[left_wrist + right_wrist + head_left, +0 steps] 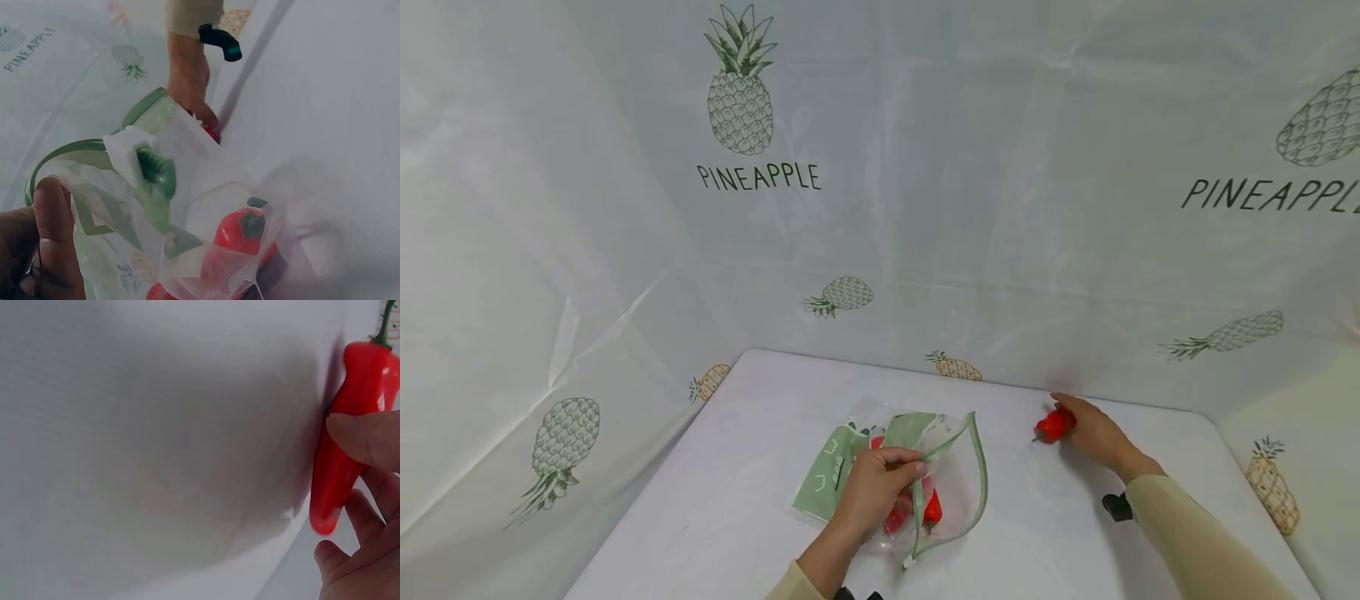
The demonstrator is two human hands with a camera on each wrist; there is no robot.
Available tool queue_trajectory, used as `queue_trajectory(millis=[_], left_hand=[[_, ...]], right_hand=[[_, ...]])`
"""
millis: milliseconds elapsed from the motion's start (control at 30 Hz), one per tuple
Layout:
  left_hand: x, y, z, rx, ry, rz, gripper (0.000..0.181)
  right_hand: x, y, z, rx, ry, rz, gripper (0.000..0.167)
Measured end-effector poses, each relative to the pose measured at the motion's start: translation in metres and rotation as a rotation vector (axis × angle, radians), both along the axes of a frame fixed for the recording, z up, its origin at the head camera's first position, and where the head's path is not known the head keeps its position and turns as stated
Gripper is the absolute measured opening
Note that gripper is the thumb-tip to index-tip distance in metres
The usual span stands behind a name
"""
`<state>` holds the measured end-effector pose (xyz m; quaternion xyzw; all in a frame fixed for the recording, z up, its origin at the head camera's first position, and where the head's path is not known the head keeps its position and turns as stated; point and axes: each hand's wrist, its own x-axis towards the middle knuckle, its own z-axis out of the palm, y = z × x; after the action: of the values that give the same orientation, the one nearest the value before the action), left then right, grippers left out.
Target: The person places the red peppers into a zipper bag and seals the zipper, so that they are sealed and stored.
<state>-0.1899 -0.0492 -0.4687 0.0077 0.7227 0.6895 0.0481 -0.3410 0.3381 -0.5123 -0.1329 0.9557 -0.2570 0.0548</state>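
From the head we look forward and down, well back, over most of the bench [715,483] to the printed sheet [925,225]. From the left wrist we look close across the clear bag [156,212], from the right, close at the red pepper [337,478]; our head view shares each.

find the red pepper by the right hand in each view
Head: the red pepper is right of centre, in the lower half.
Left wrist: red pepper just above centre, mostly hidden.
Right wrist: red pepper along the right edge, stem up.
Shared landmark: right hand, at the red pepper in all three.
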Motion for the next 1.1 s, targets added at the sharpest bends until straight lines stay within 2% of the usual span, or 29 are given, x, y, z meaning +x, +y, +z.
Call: queue_trajectory(millis=[200,433,533,700,800,1100], left_hand=[[0.001,0.000,-0.001,0.013,0.002,0.002,0.019],[0.004,0.001,0.000,0.045,-0.010,-0.010,0.023],[0.004,0.002,0.000,0.039,-0.007,-0.013,0.023],[0.003,0.003,-0.002,0.022,0.000,-0.015,0.023],[0.004,0.003,-0.001,0.019,0.002,-0.019,0.022],[0.005,0.003,0.002,0.007,0.003,-0.018,0.020]], right_hand=[[0.003,-0.001,-0.008,0.042,0.018,0.010,0.070],[0.011,-0.013,-0.011,0.055,0.058,0.009,0.063],[0.014,-0.020,-0.015,0.073,0.108,0.006,0.057],[0.021,-0.031,-0.018,0.103,0.239,-0.027,0.047],[0.024,-0.035,-0.018,0.066,0.270,-0.065,0.045],[0.035,-0.042,-0.015,-0.075,0.224,-0.116,0.052]])
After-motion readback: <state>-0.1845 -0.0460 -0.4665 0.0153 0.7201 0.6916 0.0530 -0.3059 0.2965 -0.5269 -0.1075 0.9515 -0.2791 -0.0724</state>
